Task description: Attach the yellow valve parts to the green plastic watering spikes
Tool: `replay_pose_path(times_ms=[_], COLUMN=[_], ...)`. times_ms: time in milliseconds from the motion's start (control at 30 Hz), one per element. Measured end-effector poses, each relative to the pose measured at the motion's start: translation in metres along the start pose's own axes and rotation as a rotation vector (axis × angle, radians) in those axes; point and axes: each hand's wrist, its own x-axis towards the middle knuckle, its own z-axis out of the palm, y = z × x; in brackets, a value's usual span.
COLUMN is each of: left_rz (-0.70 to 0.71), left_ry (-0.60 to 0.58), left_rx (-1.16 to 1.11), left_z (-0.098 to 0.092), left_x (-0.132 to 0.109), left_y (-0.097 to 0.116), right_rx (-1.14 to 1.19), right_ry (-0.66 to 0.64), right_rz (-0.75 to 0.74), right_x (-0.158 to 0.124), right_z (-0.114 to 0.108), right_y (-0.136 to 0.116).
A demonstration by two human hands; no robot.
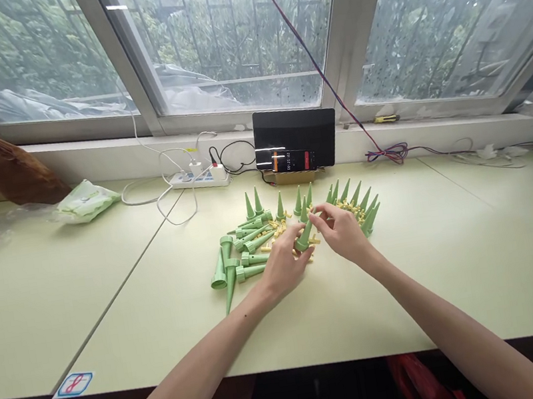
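At the upper left of the frame we see a dark brown cloth bag (pixel 3 167), then a soft green-and-white plastic packet (pixel 87 201) on the pale yellow-green desk (pixel 166 330). A white plastic power strip (pixel 200 180) sits left of centre, near the window. Below it, slim green plastic cones with ribbed collars (pixel 231 274) lie in a loose heap, small yellow plastic pieces (pixel 274 230) scattered along its right edge. Our left hand (pixel 284 261), at the centre, curls its fingers around the wide end of one tilted green plastic cone (pixel 305 236). Just right of it, our right hand (pixel 345 231) brings thumb and forefinger together at that cone's narrow end; we cannot tell whether they grip it. Right of centre, more green cones stand upright (pixel 370 215) around a cluster of yellow pieces (pixel 352 210).
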Motion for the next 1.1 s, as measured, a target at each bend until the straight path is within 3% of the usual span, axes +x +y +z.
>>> replay_pose_path(times_ms=[233, 467, 700, 833, 1100], left_rz=[0.009, -0.027, -0.001, 0.031, 0.032], left_ry=[-0.029, 0.012, 0.017, 0.017, 0.002], left_rx=[0.025, 0.087, 0.086, 0.125, 0.12], left_z=[0.003, 0.0, 0.001, 0.002, 0.004], left_x=[-0.001, 0.001, 0.001, 0.0, 0.0], left_y=[-0.004, 0.001, -0.003, -0.003, -0.003], right_rx=[0.073, -0.179, -0.375, -0.365, -0.343], right_ry=[-0.038, 0.054, -0.168, -0.274, -0.331], right_rz=[-0.009, -0.127, -0.15, -0.048, 0.064], right_x=[-0.001, 0.013, 0.042, 0.053, 0.063], right_z=[-0.004, -0.021, -0.023, -0.02, -0.017], right_y=[0.002, -0.012, -0.004, 0.0, -0.003])
